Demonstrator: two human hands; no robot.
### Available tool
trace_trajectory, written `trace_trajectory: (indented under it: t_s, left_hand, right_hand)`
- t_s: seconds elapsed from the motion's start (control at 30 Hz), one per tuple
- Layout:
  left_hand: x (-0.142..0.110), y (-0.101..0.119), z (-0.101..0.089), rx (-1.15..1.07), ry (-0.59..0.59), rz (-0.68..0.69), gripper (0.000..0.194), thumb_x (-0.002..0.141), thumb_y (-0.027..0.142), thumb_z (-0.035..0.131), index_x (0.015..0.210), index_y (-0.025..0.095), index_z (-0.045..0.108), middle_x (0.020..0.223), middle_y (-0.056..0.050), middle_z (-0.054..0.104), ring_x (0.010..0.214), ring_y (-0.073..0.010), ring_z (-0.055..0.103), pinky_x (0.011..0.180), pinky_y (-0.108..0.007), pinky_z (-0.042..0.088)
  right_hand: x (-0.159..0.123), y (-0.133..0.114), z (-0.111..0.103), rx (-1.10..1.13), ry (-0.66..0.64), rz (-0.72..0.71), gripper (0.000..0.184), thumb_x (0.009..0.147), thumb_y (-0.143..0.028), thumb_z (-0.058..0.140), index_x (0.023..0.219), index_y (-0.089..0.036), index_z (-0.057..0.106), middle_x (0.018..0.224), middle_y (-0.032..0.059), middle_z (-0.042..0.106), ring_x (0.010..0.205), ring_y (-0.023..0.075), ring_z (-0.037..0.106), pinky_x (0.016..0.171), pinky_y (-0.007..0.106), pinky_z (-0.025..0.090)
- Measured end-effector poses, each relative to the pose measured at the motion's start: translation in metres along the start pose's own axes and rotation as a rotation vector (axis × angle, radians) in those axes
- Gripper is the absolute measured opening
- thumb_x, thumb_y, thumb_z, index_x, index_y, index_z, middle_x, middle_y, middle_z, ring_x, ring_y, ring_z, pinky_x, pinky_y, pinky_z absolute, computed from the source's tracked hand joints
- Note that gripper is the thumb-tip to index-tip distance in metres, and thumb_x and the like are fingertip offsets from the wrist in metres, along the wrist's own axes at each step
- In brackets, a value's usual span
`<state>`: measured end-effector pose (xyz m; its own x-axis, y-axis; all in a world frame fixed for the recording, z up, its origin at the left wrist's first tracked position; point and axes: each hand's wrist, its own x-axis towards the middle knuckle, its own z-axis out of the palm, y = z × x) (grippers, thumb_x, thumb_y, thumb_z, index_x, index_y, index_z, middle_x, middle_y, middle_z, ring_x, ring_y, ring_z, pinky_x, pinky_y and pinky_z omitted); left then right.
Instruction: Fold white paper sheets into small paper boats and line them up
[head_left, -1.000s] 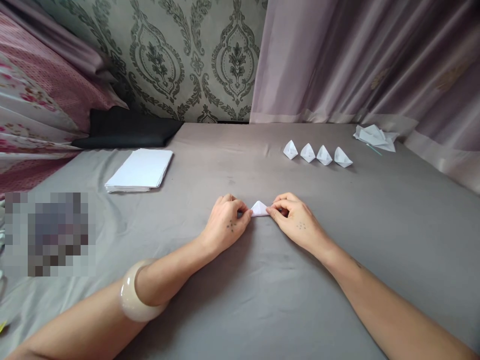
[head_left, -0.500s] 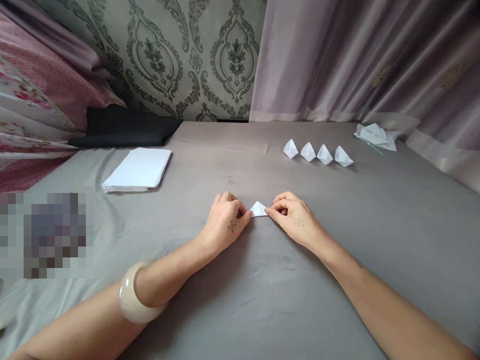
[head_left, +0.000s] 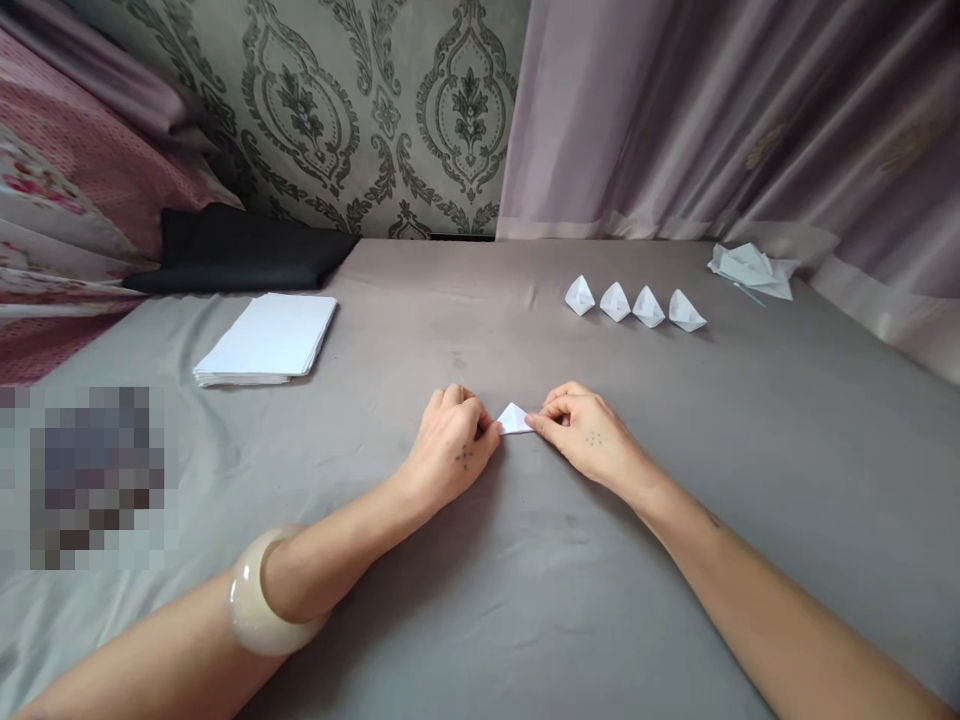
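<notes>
A small folded white paper (head_left: 513,419), triangular with its tip pointing away from me, is held between my two hands just above or on the grey cloth. My left hand (head_left: 453,440) pinches its left corner between thumb and fingers. At the opposite corner, my right hand (head_left: 589,430) grips the paper the same way. The fingers hide both corners. Several folded paper boats (head_left: 615,302) stand in a row beyond my right hand.
To the left lies a stack of white paper sheets (head_left: 266,338), with a folded black cloth (head_left: 240,248) behind it. Crumpled white paper pieces (head_left: 751,270) and a thin greenish stick (head_left: 750,294) lie at the far right near the curtain (head_left: 637,120). A blurred-out patch covers something at left.
Both hands still pinch the paper. My right hand has shifted very slightly left over it, and the whole view has moved a little.
</notes>
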<state>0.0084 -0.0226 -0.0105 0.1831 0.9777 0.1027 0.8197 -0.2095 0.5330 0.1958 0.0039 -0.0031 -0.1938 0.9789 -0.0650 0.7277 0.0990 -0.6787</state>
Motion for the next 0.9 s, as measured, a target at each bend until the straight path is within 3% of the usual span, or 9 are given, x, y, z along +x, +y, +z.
trace_trajectory:
  t_s: [0.07,0.13,0.23,0.37,0.47,0.57,0.7,0.9]
  left_hand:
    - [-0.001,0.003,-0.001,0.072,0.015,0.081,0.011,0.088,0.021,0.048,0.091,0.018,0.059,0.098,-0.008,0.056,0.087,-0.0215,0.047,0.081,-0.037,0.044]
    - [-0.002,0.007,-0.003,0.128,-0.027,0.234,0.024,0.090,0.012,0.039,0.105,0.019,0.056,0.104,-0.008,0.056,0.089,-0.0207,0.048,0.083,-0.036,0.044]
    - [-0.003,0.011,-0.006,0.146,-0.138,0.376,0.035,0.091,0.005,0.029,0.108,0.020,0.056,0.102,-0.007,0.057,0.091,-0.0192,0.050,0.082,-0.032,0.044]
    - [-0.004,0.012,-0.009,0.155,-0.155,0.367,0.036,0.091,0.007,0.030,0.110,0.020,0.058,0.101,-0.007,0.058,0.093,-0.0194,0.052,0.079,-0.030,0.045]
    - [-0.005,0.012,-0.010,0.165,-0.159,0.368,0.036,0.092,0.008,0.031,0.112,0.019,0.059,0.101,-0.007,0.059,0.092,-0.0194,0.053,0.078,-0.029,0.046]
    - [-0.005,0.014,-0.011,0.166,-0.161,0.354,0.036,0.092,0.009,0.032,0.113,0.019,0.059,0.101,-0.007,0.060,0.090,-0.0189,0.053,0.078,-0.029,0.046]
    - [-0.006,0.015,-0.012,0.165,-0.154,0.350,0.037,0.093,0.009,0.032,0.115,0.019,0.060,0.101,-0.006,0.061,0.088,-0.0184,0.053,0.078,-0.029,0.046]
    - [-0.005,0.012,-0.011,0.112,-0.145,0.337,0.037,0.094,0.011,0.032,0.113,0.020,0.063,0.101,-0.006,0.062,0.088,-0.0182,0.053,0.077,-0.029,0.047]
  right_hand:
    - [0.002,0.000,-0.001,0.004,-0.008,-0.009,0.025,0.078,-0.038,0.061,0.061,-0.020,0.064,0.095,0.0028,0.062,0.069,0.0135,0.056,0.067,0.029,0.042]
    - [0.003,0.000,-0.003,0.015,-0.011,-0.019,0.027,0.078,-0.040,0.061,0.060,-0.019,0.062,0.092,0.0031,0.063,0.071,0.0145,0.057,0.067,0.029,0.042]
    - [0.001,0.005,-0.011,0.103,-0.022,-0.043,0.026,0.080,-0.039,0.059,0.063,-0.019,0.064,0.089,0.0029,0.065,0.074,0.0150,0.059,0.069,0.029,0.043]
    - [-0.012,0.017,-0.017,0.248,0.048,0.006,0.027,0.088,-0.036,0.048,0.096,-0.020,0.069,0.079,0.0026,0.067,0.071,0.0152,0.062,0.064,0.027,0.046]
    - [-0.027,0.017,-0.012,0.055,0.165,-0.182,0.026,0.088,-0.022,0.046,0.097,-0.022,0.070,0.095,0.0039,0.068,0.072,0.0135,0.061,0.069,0.027,0.046]
    - [-0.039,0.008,-0.006,-0.196,0.162,-0.330,0.039,0.086,-0.010,0.042,0.108,-0.026,0.069,0.095,0.0030,0.067,0.084,0.0159,0.060,0.071,0.027,0.045]
    - [-0.046,0.001,-0.003,-0.370,0.169,-0.353,0.042,0.084,-0.008,0.042,0.112,-0.027,0.067,0.093,0.0023,0.065,0.084,0.0163,0.057,0.063,0.027,0.041]
    - [-0.045,0.005,-0.002,-0.408,0.155,-0.346,0.042,0.085,-0.007,0.041,0.111,-0.026,0.067,0.095,0.0037,0.062,0.086,0.0166,0.056,0.057,0.026,0.040]
